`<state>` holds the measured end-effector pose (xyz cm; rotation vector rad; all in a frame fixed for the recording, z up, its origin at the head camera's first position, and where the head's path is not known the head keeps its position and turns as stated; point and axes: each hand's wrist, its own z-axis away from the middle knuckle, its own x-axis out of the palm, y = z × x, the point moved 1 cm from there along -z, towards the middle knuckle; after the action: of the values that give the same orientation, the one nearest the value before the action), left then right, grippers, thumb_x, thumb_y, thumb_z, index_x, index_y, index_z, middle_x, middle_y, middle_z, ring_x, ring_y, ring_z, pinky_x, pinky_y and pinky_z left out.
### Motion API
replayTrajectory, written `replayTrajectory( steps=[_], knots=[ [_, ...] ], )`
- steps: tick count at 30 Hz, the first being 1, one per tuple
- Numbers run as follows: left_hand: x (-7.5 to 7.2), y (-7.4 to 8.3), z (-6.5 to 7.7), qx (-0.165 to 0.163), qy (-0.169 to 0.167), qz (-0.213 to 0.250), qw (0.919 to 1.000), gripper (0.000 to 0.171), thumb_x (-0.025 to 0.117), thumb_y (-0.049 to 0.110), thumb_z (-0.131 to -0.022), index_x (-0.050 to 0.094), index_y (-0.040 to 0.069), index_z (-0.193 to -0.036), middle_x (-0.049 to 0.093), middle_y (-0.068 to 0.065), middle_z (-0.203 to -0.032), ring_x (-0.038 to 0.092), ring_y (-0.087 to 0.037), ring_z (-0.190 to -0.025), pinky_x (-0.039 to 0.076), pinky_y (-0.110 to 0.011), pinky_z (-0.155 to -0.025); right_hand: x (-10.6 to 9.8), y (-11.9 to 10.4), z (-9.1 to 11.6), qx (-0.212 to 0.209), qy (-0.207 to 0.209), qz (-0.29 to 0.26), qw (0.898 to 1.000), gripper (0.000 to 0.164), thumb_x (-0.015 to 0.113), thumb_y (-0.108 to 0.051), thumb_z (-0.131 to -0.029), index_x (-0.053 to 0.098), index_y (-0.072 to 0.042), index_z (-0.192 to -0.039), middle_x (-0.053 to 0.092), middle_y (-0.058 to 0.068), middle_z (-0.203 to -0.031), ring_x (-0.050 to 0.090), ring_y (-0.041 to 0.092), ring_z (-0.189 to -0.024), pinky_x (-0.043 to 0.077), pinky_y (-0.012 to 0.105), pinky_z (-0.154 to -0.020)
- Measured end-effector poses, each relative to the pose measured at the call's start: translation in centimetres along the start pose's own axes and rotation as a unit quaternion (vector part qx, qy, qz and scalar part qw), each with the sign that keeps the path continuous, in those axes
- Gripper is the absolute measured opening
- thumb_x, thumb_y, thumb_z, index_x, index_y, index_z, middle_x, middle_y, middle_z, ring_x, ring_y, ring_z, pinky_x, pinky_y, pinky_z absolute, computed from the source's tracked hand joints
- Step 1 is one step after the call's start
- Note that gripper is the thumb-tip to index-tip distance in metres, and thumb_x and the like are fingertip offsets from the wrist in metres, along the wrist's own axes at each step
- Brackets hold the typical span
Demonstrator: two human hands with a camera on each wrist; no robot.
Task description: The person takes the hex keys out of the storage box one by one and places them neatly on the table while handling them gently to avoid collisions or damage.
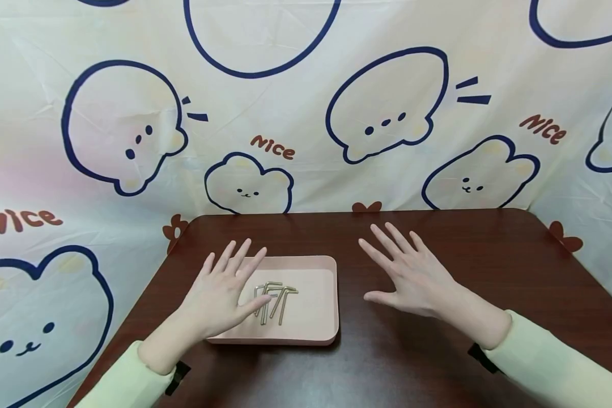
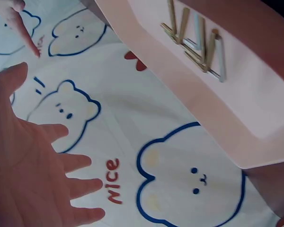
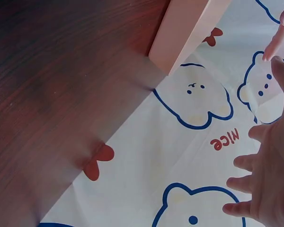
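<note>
Several L-shaped hex keys [image 1: 281, 300], brass and silver in colour, lie in a loose group in a shallow pink tray [image 1: 313, 334]. In the head view my left hand [image 1: 216, 297] is spread over the tray's left side, hiding its left rim and part of that corner. Its fingers are straight and hold nothing. To the right of the tray my right hand [image 1: 413, 275] hovers with fingers spread and nothing in it. The left wrist view shows the hex keys [image 2: 196, 40] beyond my left hand [image 2: 28, 165], apart from it.
The dark brown wooden table [image 1: 367, 368] has rounded far corners. Behind and beside it hangs a pale cloth [image 1: 311, 187] printed with blue bear outlines and red lettering. A black strap [image 1: 177, 378] shows under the left sleeve, another strap [image 1: 483, 358] under the right.
</note>
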<state>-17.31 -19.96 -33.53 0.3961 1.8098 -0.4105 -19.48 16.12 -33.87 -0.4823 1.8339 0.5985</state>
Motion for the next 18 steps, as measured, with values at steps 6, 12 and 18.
replayTrajectory(
  steps=[6,12,18],
  knots=[
    [0.4,-1.3,0.2,-0.02,-0.021,0.03,0.9991,0.083,0.05,0.067,-0.089,0.027,0.022,-0.155,0.02,-0.014,-0.159,0.015,-0.037,-0.144,0.014,-0.065,-0.106,0.3,0.0,-0.9,-0.008,-0.005,-0.014,1.0,0.093,0.051,-0.074,-0.083,0.027,-0.021,-0.155,0.017,0.013,-0.16,0.014,0.035,-0.145,0.021,0.06,-0.107],
    [1.2,-2.7,0.4,-0.039,-0.023,0.049,0.9978,0.084,0.046,0.07,-0.089,0.027,0.021,-0.155,0.02,-0.013,-0.159,0.014,-0.035,-0.144,0.014,-0.064,-0.107,0.7,0.0,-1.9,-0.021,-0.015,-0.019,1.0,0.09,0.052,-0.072,-0.085,0.028,-0.02,-0.155,0.018,0.013,-0.159,0.015,0.034,-0.145,0.021,0.06,-0.107],
    [1.8,-4.1,0.7,-0.049,-0.02,0.076,0.9958,0.081,0.053,0.063,-0.09,0.03,0.02,-0.154,0.024,-0.015,-0.157,0.018,-0.038,-0.143,0.016,-0.064,-0.106,1.0,0.2,-2.8,-0.031,-0.019,-0.015,0.999,0.09,0.05,-0.073,-0.085,0.026,-0.021,-0.155,0.018,0.012,-0.159,0.018,0.034,-0.144,0.022,0.06,-0.107]
  ],
)
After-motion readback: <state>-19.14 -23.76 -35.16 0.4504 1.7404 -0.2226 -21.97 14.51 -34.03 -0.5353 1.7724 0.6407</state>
